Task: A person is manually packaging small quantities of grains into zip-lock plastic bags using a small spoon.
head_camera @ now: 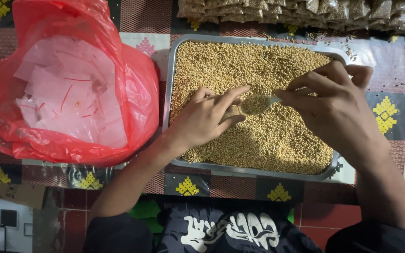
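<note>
A small spoon [257, 103] heaped with pale seeds hovers over the metal tray [174, 70] of the same seeds, so spills fall back in. The right hand [333, 105] pinches its handle, fingers closed on it. The left hand [207, 117] holds a tiny clear packet [232, 112] at the spoon's tip, fingers [233, 93] half-curled. A red bag [137, 89] of empty packets sits beside the tray.

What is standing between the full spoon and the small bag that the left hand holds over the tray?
Nothing visible. The spoon, held by the right hand, sits right at the small clear bag in the left hand, above the grains in the metal tray.
</note>
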